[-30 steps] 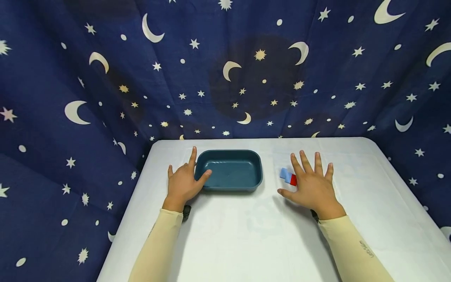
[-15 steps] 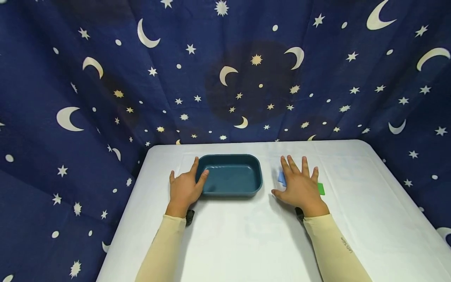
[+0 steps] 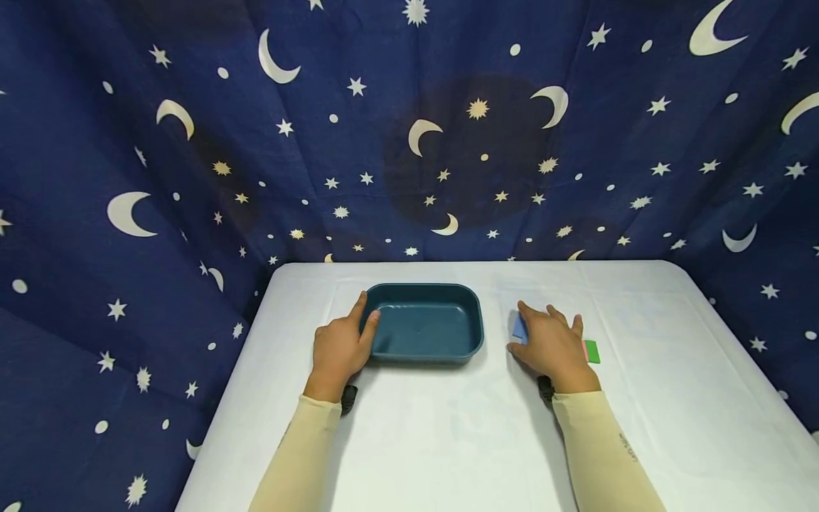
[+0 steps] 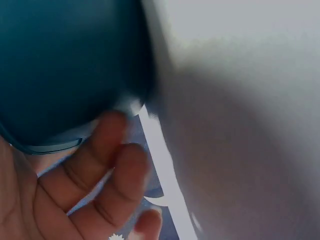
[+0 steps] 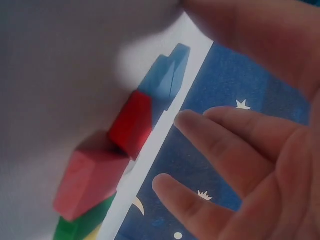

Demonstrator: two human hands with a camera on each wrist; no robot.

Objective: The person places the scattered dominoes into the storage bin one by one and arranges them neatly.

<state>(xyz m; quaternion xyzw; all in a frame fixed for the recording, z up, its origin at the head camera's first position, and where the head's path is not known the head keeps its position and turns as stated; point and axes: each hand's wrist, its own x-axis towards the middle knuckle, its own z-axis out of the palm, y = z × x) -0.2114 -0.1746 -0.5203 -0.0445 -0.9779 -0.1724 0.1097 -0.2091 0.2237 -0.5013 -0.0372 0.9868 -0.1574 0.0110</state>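
A dark teal rectangular tray (image 3: 425, 331) lies on the table. My left hand (image 3: 337, 355) grips its left wall, thumb over the rim and fingers along the outside; the left wrist view shows bent fingers beside the tray's blurred wall. Low over a row of toy blocks, my right hand (image 3: 552, 348) hovers with fingers spread and slightly bent. Light blue blocks (image 5: 167, 75), a red block (image 5: 132, 122), a pinkish-red block (image 5: 90, 182) and a green block (image 5: 75, 227) appear in the right wrist view, apart from the fingertips. From the head, the hand hides the row's middle.
A white-covered table (image 3: 448, 441) fills the lower view. Behind it and along both sides hangs a dark blue curtain (image 3: 358, 142) with moons and stars. A sliver of yellow (image 5: 93, 233) shows beside the green block.
My right hand has moved left and down over the blocks, its fingers drawing in. My left hand has settled closer round the tray's left wall. The head view has shifted slightly.
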